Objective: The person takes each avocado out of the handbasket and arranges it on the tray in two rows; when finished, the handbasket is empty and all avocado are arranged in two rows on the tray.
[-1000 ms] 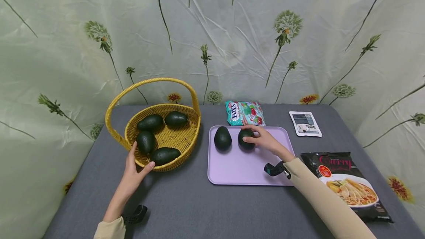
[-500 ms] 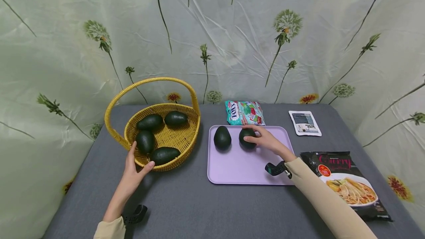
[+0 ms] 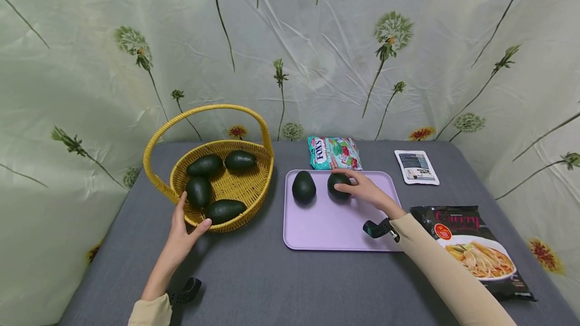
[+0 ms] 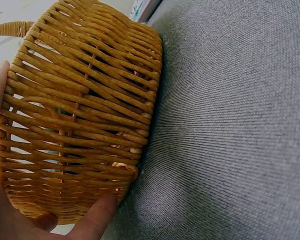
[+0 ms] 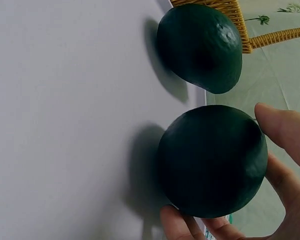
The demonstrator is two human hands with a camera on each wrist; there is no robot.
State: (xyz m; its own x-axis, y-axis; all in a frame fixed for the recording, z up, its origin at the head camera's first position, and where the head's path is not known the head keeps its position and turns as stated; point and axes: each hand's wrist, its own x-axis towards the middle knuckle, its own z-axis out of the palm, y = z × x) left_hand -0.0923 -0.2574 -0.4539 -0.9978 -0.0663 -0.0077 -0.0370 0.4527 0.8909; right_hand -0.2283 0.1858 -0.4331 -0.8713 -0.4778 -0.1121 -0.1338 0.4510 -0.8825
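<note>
A purple tray (image 3: 331, 230) lies mid-table with two dark green avocados on it. My right hand (image 3: 352, 188) grips the right avocado (image 3: 339, 184), which rests on the tray. In the right wrist view my thumb and fingers (image 5: 285, 132) curl round this avocado (image 5: 212, 160), and the other avocado (image 5: 200, 47) lies just beyond. That left avocado (image 3: 303, 187) lies free. My left hand (image 3: 188, 219) holds the near rim of a yellow wicker basket (image 3: 246, 215) that contains several avocados. The left wrist view shows the basket wall (image 4: 85, 115) cupped by my thumb (image 4: 97, 220).
A Fox's candy bag (image 3: 334, 153) lies behind the tray, and a small white packet (image 3: 416, 167) at back right. A black curry noodle pack (image 3: 471, 245) sits right of the tray. The grey table (image 3: 272, 286) is backed by a floral curtain.
My right hand has shifted the held avocado slightly right and back on the tray. The left hand and basket have not moved.
</note>
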